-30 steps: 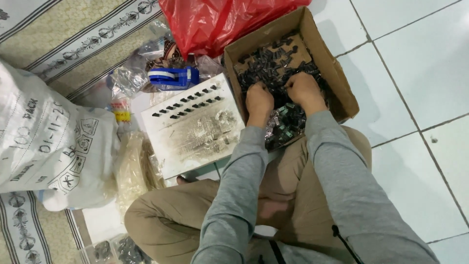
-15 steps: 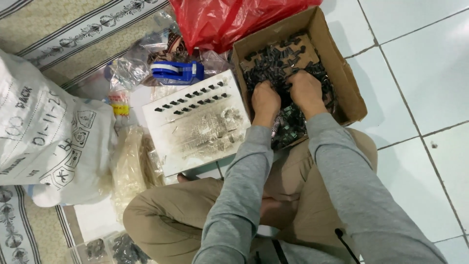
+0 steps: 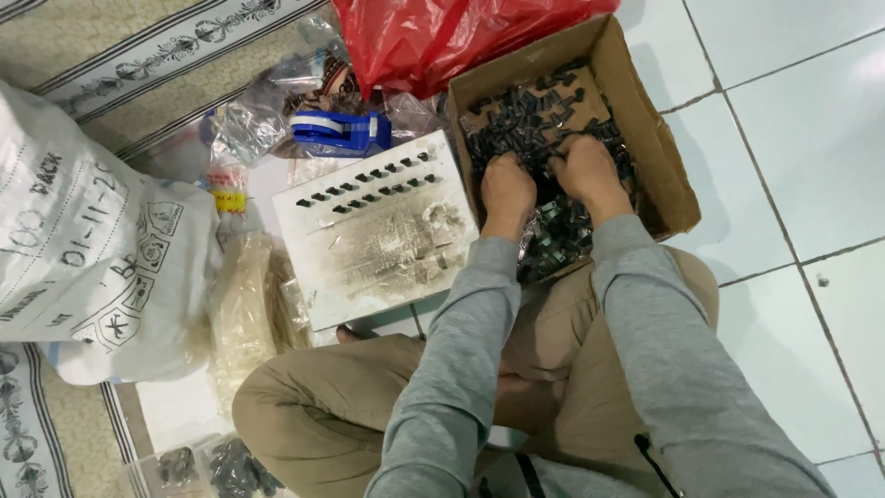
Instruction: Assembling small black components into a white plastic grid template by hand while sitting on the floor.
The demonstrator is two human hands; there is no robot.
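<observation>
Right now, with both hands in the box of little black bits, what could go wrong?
The left hand and right hand dig in a brown cardboard box heaped with small black plastic parts; some might spill onto the white tiled floor. An elbow could also knock the white tray with its neat rows.

White glossy floor tiles (image 3: 811, 120) meet a patterned rug (image 3: 138, 65).

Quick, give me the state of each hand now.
Left hand: fingers buried in the small black parts in the cardboard box; grip cannot be told.
Right hand: same, cannot be told.
</observation>
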